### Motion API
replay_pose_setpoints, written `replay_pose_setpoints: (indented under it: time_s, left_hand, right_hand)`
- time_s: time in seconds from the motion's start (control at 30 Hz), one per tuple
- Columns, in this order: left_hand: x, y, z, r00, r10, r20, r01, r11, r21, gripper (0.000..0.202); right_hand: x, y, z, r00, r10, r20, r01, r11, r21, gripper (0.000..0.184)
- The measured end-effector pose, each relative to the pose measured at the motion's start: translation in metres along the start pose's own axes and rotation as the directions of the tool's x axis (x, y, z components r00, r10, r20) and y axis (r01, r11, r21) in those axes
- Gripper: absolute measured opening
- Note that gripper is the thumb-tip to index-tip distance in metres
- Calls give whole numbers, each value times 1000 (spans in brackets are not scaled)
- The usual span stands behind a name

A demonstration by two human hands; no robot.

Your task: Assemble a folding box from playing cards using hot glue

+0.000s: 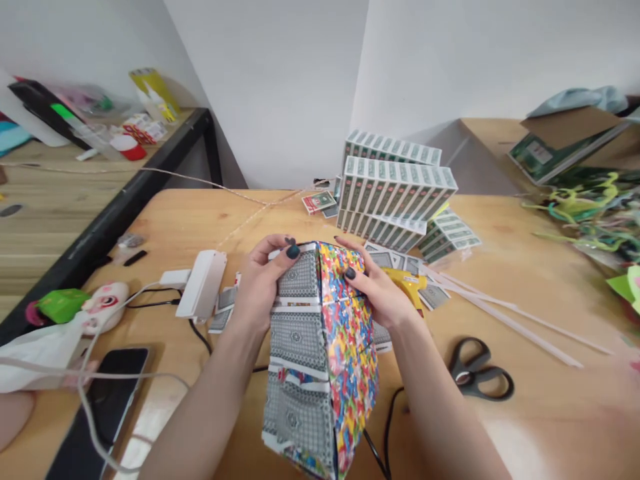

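Between my hands is a long folded piece made of playing cards (299,337), with grey card backs on its left face and a bright multicoloured pattern on its right face. A dark ridge runs down between the two faces. My left hand (267,273) grips its upper left edge, thumb on the card backs. On the patterned side, my right hand (377,290) holds the upper right edge with the thumb pressed on the face. Just beyond the right hand lies a yellow tool (411,285), possibly a glue gun, partly hidden. Loose playing cards (434,293) are scattered around it.
Stacked card boxes (397,187) stand at the back. Black scissors (480,370) and thin white strips (515,320) lie on the right. To the left are a white power adapter (201,285), a phone (107,400) and cables. An open carton (570,137) sits at far right.
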State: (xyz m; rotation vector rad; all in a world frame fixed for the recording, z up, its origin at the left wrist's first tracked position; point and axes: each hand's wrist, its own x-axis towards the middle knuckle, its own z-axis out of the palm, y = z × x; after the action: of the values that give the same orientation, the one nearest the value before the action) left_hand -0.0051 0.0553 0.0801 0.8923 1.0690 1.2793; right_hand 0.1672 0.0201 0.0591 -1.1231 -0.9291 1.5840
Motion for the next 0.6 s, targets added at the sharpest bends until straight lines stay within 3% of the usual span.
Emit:
replay_pose_setpoints:
  time_s: [0.13, 0.23, 0.33, 0.4, 0.5, 0.6]
  left_hand:
    - [1, 1, -2, 993, -121, 13, 120, 992, 35, 52]
    - [1, 2, -6, 947, -317, 44, 314, 948, 58, 64]
    - [1, 4, -8, 901, -410, 143, 414, 910, 3, 71]
    - [1, 4, -9, 861, -440, 256, 464, 885, -39, 65]
    - [1, 0, -8, 792, -462, 400, 528, 847, -67, 41]
    - [-2, -6, -4, 763, -481, 433, 563, 822, -80, 30]
  right_hand:
    - [10, 0, 1, 999, 26, -43, -23, 998, 65, 77]
    - [12, -2, -4, 994, 46, -98, -43, 999, 33, 80]
    - [10, -5, -9, 988, 10, -154, -14, 999, -30, 76]
    - [6, -8, -12, 986, -23, -163, 3, 993, -119, 73]
    - [2, -12, -15, 981, -87, -175, 37, 962, -271, 70]
    - [-2, -13, -19, 984, -117, -135, 58, 925, -376, 62]
